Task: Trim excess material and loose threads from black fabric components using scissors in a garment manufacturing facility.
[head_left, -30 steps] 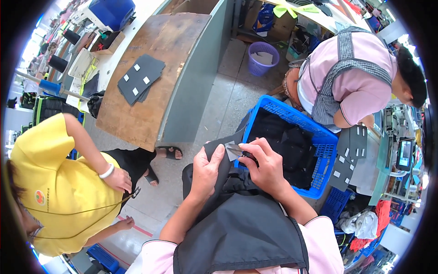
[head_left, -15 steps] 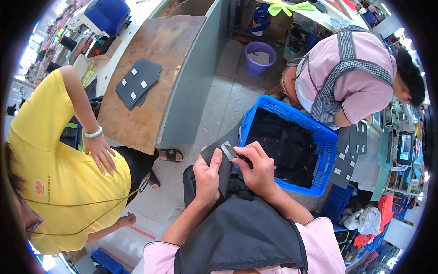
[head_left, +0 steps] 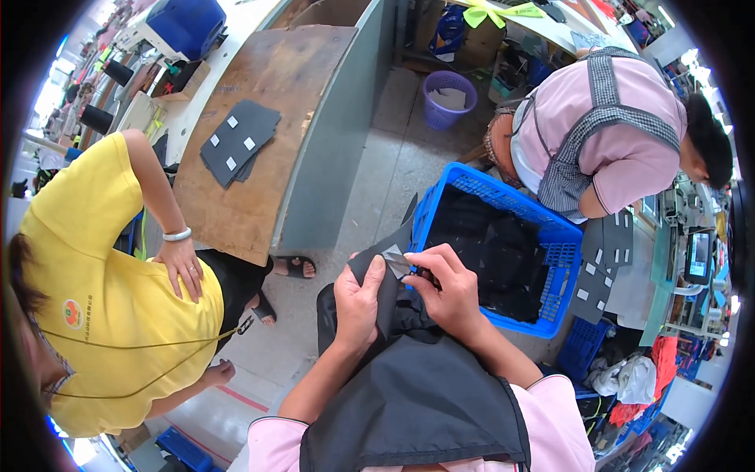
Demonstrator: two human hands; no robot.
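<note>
Black fabric piece (head_left: 393,303) is pinched between a person's two hands, just left of a blue plastic crate (head_left: 562,252) on the floor. The left hand (head_left: 358,303) clamps the fabric with its thumb on top; the right hand (head_left: 448,291) closes its fingertips on a small grey tag (head_left: 395,259) at the fabric's upper edge. Dark pieces fill the crate. Beyond the crate sits a person in pink (head_left: 605,134); well left of the crate stands a person in yellow (head_left: 102,291).
</note>
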